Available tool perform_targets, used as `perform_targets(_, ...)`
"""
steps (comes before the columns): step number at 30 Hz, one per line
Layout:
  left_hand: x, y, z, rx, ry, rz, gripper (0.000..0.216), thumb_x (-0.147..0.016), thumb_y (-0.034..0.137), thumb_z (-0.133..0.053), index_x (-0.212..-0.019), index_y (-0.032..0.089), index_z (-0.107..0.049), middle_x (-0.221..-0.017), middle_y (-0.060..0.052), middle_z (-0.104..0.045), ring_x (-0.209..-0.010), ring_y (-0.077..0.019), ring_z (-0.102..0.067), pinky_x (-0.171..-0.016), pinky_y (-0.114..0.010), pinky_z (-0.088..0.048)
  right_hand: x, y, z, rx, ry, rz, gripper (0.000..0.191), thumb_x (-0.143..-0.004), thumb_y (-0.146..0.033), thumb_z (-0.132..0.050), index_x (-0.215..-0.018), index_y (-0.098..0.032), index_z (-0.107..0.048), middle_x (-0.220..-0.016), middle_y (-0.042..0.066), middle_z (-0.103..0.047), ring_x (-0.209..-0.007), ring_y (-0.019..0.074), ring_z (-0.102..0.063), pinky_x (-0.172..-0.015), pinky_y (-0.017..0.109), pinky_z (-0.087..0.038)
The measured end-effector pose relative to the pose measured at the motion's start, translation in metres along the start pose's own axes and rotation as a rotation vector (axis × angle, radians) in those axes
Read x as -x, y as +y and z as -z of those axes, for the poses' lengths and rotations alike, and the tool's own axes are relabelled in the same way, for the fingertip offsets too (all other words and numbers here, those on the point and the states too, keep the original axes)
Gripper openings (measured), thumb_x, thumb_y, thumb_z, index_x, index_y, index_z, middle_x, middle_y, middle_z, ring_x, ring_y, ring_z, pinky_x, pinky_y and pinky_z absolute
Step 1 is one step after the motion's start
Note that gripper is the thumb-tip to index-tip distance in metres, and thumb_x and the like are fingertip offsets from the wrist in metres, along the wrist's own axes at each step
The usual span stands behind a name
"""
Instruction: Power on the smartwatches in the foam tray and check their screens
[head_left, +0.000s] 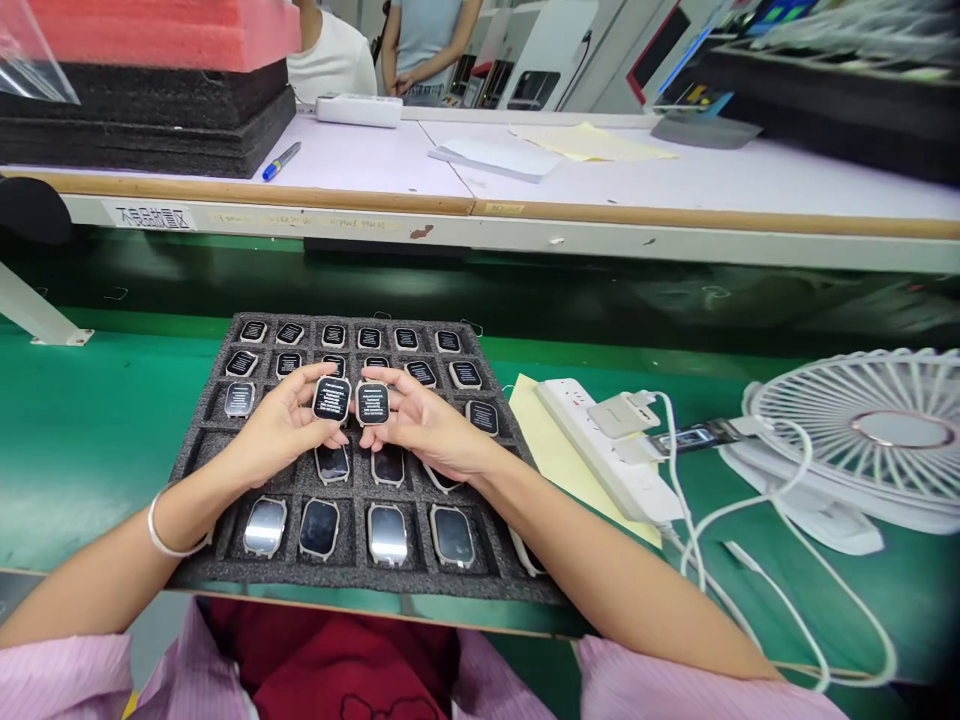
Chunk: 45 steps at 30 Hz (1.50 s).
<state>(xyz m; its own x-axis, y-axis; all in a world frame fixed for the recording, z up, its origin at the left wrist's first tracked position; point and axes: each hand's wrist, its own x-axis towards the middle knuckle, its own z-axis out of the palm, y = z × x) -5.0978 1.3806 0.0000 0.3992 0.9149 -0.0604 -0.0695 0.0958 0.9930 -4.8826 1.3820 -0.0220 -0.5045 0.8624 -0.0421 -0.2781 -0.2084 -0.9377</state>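
A black foam tray [202, 440] with rows of pockets lies on the green bench in front of me. Each pocket holds a small smartwatch body [319, 527]. The far rows show lit screens with text; the near rows show dark, reflective faces. My left hand [281, 425] pinches one watch body [331, 398] above the tray's middle. My right hand [424, 425] pinches a second watch body [372, 403] right beside it. Both held screens face up and show white text.
A white power strip [592, 440] with plugged cables lies on a yellow sheet right of the tray. A white desk fan [877, 430] stands farther right. Behind are a raised shelf, a foam stack [150, 110], a blue pen [281, 160], and two people.
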Motion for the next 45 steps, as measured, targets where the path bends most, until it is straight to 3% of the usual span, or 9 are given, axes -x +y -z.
perform_targets(5, 0.036, 0.016, 0.050, -0.267, 0.020, -0.007, 0.058, -0.073, 0.026, -0.079, -0.126, 0.022, -0.055, -0.107, -0.007, -0.069, -0.081, -0.0184, -0.071, -0.078, -0.035, -0.059, 0.002, 0.005, -0.018, 0.341, -0.103, 0.022, 0.051, -0.083, -0.016, -0.067, -0.128, -0.024, -0.044, -0.105, 0.004, -0.062, -0.079, 0.0145, -0.068, -0.075, 0.034, -0.058)
perform_targets(11, 0.084, -0.004, 0.111, -1.005, 0.195, -0.097, 0.041, -0.077, 0.047, -0.074, -0.112, 0.026, -0.068, -0.117, -0.008, -0.063, -0.114, -0.0306, -0.055, -0.103, -0.051, -0.044, -0.010, 0.013, -0.062, 1.258, -0.069, 0.334, 0.043, -0.076, -0.024, -0.077, -0.116, -0.014, -0.063, -0.140, 0.020, -0.049, -0.134, 0.0361, -0.043, -0.109, 0.058, -0.034)
perform_targets(16, 0.093, -0.022, 0.127, -1.144, 0.194, -0.061, 0.050, -0.083, 0.052, -0.066, -0.129, 0.032, -0.062, -0.130, -0.009, -0.051, -0.128, -0.0339, -0.041, -0.110, -0.057, -0.034, -0.032, 0.034, -0.092, 1.448, -0.030, 0.324, 0.045, -0.078, -0.040, -0.079, -0.114, -0.015, -0.069, -0.144, 0.021, -0.049, -0.137, 0.0391, -0.036, -0.106, 0.061, -0.030)
perform_targets(20, 0.091, -0.006, 0.109, -1.248, 0.290, -0.140, 0.066, -0.084, 0.055, -0.065, -0.143, 0.031, -0.050, -0.134, -0.012, -0.048, -0.125, -0.0359, -0.040, -0.107, -0.058, -0.035, -0.026, 0.025, -0.088, 1.477, -0.027, 0.386, 0.064, -0.084, -0.054, -0.072, -0.133, -0.015, -0.059, -0.150, 0.024, -0.043, -0.139, 0.0392, -0.035, -0.106, 0.059, -0.028)
perform_targets(23, 0.078, 0.007, 0.076, -1.231, 0.201, -0.268, 0.040, -0.092, 0.050, -0.057, -0.124, 0.028, -0.066, -0.118, -0.009, -0.058, -0.113, -0.0298, -0.048, -0.101, -0.049, -0.041, -0.009, 0.002, -0.068, 1.540, 0.043, 0.456, 0.046, -0.093, -0.047, -0.063, -0.128, -0.017, -0.062, -0.144, 0.020, -0.051, -0.132, 0.0348, -0.044, -0.105, 0.053, -0.028)
perform_targets(29, 0.027, -0.005, 0.010, -1.401, -0.066, -0.262, 0.029, -0.087, 0.042, -0.066, -0.085, 0.015, -0.075, -0.092, -0.013, -0.063, -0.095, -0.0309, -0.054, -0.085, -0.045, -0.046, 0.022, -0.018, -0.029, 1.955, 0.062, 0.192, 0.026, -0.095, -0.037, -0.062, -0.085, -0.015, -0.070, -0.091, 0.013, -0.068, -0.091, 0.0297, -0.059, -0.091, 0.049, -0.032)
perform_targets(34, 0.015, -0.011, -0.009, -1.469, -0.109, -0.170, 0.034, -0.080, 0.042, -0.074, -0.093, 0.010, -0.070, -0.102, -0.018, -0.063, -0.101, -0.0361, -0.053, -0.087, -0.049, -0.044, 0.035, -0.006, -0.022, 2.008, 0.020, 0.111, 0.029, -0.093, -0.041, -0.065, -0.096, -0.013, -0.070, -0.096, 0.014, -0.066, -0.092, 0.0312, -0.058, -0.087, 0.049, -0.035)
perform_targets(40, 0.026, -0.001, -0.008, -1.036, -0.195, -0.185, 0.012, -0.078, 0.016, -0.068, -0.081, 0.020, -0.057, -0.091, -0.004, -0.066, -0.090, -0.0235, -0.060, -0.085, -0.040, -0.046, 0.038, -0.007, -0.023, 1.776, 0.030, 0.140, 0.020, -0.085, -0.032, -0.072, -0.087, -0.018, -0.059, -0.097, 0.010, -0.063, -0.091, 0.0283, -0.057, -0.078, 0.040, -0.039)
perform_targets(45, 0.003, 0.026, 0.000, -0.265, -0.102, -0.083, 0.020, -0.079, 0.029, -0.072, -0.088, 0.020, -0.057, -0.081, -0.001, -0.069, -0.071, -0.0163, -0.066, -0.064, -0.028, -0.050, 0.029, -0.021, -0.024, 1.303, 0.039, 0.234, 0.019, -0.079, -0.012, -0.060, -0.078, -0.022, -0.043, -0.096, 0.007, -0.066, -0.083, 0.0210, -0.060, -0.070, 0.033, -0.043)
